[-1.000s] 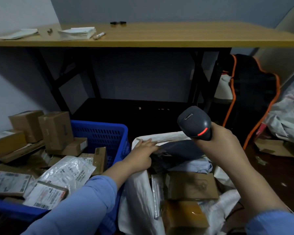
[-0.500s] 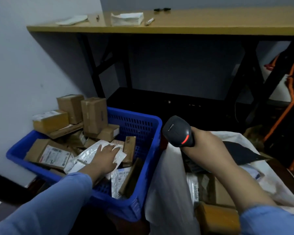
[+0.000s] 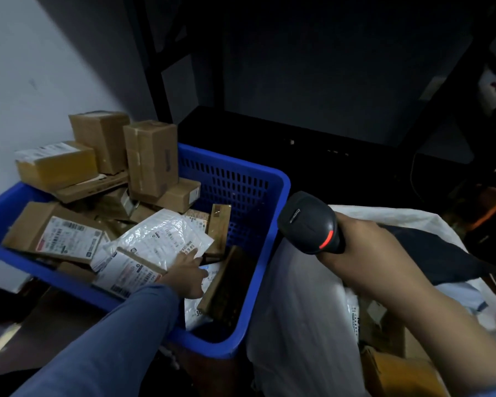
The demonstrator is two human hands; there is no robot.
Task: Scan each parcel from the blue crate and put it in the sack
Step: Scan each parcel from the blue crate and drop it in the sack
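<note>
Reaching into the blue crate [image 3: 241, 202] at centre left of the head view, the left hand [image 3: 188, 275] touches a white parcel [image 3: 158, 239]; whether it grips cannot be told. At centre right, the right hand [image 3: 367, 253] clasps a black scanner [image 3: 309, 222] above the white sack [image 3: 292, 305], which holds a brown box [image 3: 398, 373] at lower right.

Black frame legs [image 3: 158, 93], perhaps a table's, against pale wall [image 3: 55, 53].

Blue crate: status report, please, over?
Left hand touching white mailer in blue crate. Right hand grips scanner above sack. Nothing blocking.
</note>
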